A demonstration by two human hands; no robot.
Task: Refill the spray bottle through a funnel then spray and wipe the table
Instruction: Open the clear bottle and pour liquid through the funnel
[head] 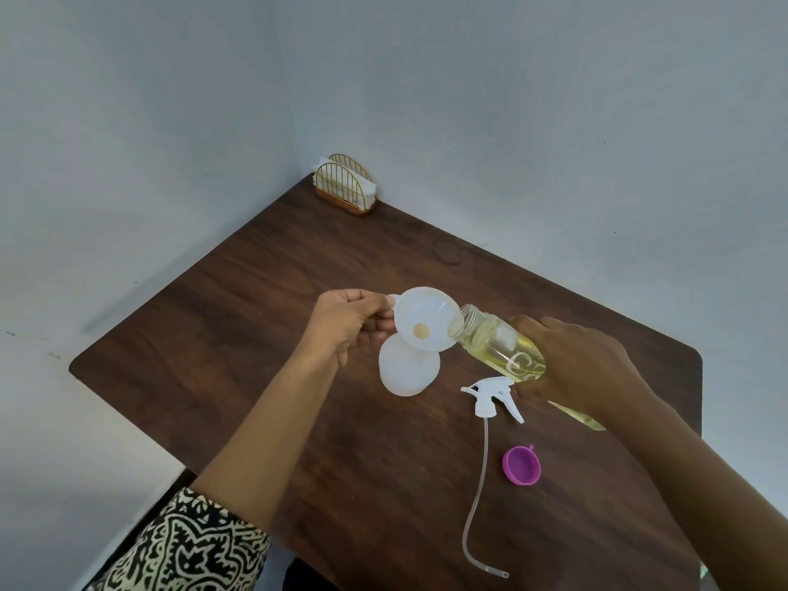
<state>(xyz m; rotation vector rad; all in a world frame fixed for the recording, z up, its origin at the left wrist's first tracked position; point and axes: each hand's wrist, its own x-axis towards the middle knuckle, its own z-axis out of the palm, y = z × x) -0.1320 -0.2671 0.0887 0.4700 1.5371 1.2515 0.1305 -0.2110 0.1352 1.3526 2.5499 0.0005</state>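
Left grip (347,322) pinches the funnel (420,317) by its tab, over the white spray bottle (407,371) on the surface (256,334). Right grip (584,360) is curled round a tilted clear bottle (494,343) of yellow liquid, its mouth at the funnel rim. Spray head (492,396) and purple cap (522,466) lie just beside.

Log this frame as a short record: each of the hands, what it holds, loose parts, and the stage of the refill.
left hand: pinches the handle of the funnel, held over the white spray bottle
right hand: grips the clear bottle of yellow liquid, tilted, mouth at the funnel's rim
loose on table: spray head with tube, purple cap
far corner: napkin holder
stage: pouring pose; no stream visible
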